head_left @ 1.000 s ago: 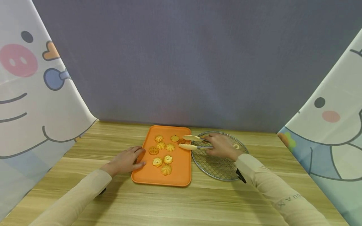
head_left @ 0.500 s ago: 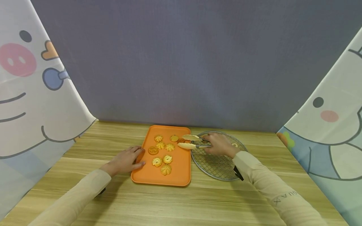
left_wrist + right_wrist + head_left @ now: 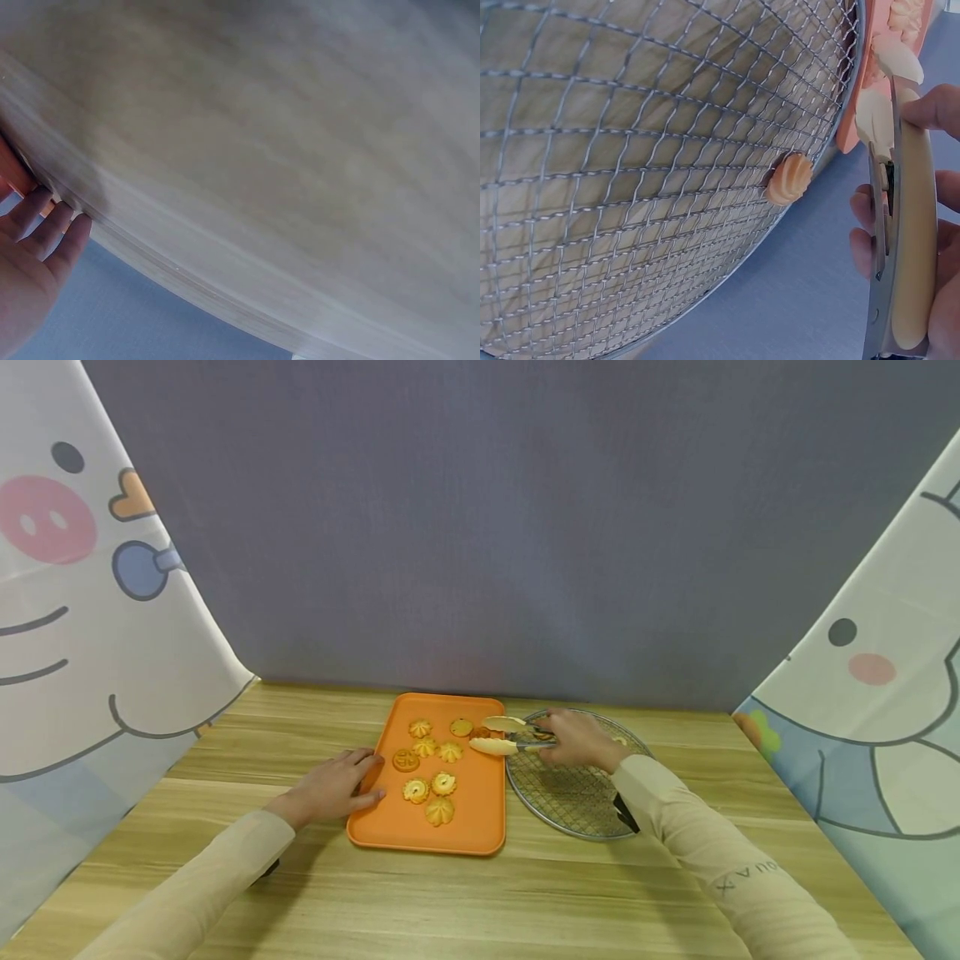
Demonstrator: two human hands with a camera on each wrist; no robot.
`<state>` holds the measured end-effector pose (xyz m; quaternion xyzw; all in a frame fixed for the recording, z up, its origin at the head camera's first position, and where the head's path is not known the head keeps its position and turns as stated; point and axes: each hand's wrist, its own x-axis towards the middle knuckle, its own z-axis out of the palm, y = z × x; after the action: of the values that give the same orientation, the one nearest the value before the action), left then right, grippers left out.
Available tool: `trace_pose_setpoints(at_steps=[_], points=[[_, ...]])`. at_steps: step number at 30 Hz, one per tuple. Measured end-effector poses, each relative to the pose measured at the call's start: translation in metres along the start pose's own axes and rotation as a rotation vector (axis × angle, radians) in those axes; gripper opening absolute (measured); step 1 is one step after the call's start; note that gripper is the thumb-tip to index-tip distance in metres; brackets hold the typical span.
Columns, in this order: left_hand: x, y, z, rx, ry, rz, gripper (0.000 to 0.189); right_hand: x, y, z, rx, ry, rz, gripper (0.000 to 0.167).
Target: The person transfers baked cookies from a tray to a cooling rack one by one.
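My left hand point(image 3: 333, 787) rests at the left edge of an orange tray point(image 3: 472, 827), fingers on its rim and thumb just inside. Several pale star-shaped and round cookies lie on the tray, among them a darker stamped cookie point(image 3: 406, 761). My right hand point(image 3: 577, 739) grips tongs point(image 3: 911, 247) with cream scalloped tips, over the round wire rack point(image 3: 573, 814). The tongs' tips reach across the tray's right edge and stand apart. A reddish-brown cookie point(image 3: 479, 733) lies on the tray between them, partly hidden. In the right wrist view, thumb and fingers hold the tongs from both sides.
On the rack, a swirled cookie point(image 3: 789, 180) sits close to the rim. Tray and rack stand side by side on a wooden table point(image 3: 420, 910). A grey cloth wall point(image 3: 480, 527) rises behind them, with printed panels at left and right.
My right hand and forearm have shifted slightly left with the tongs, whose tips now overlap more of the brown cookie. The left hand stays at the tray's edge.
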<state>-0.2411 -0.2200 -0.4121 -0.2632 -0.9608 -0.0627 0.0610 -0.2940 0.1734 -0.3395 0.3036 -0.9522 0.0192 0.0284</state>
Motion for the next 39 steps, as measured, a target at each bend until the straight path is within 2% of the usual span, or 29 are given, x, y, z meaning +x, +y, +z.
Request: trace_pose_setpoints(at_steps=[20, 35, 39], points=[[0.000, 0.000, 0.000, 0.002, -0.005, -0.009, 0.061, -0.002, -0.001, 0.001, -0.053, 0.051, -0.026, 0.051], [0.000, 0.001, -0.001, 0.002, -0.009, -0.016, 0.061, -0.009, 0.002, 0.003, -0.074, 0.140, -0.077, 0.050], [0.000, 0.001, -0.001, -0.002, -0.011, -0.019, 0.061, -0.013, 0.004, 0.001, -0.057, 0.149, -0.062, 0.052]])
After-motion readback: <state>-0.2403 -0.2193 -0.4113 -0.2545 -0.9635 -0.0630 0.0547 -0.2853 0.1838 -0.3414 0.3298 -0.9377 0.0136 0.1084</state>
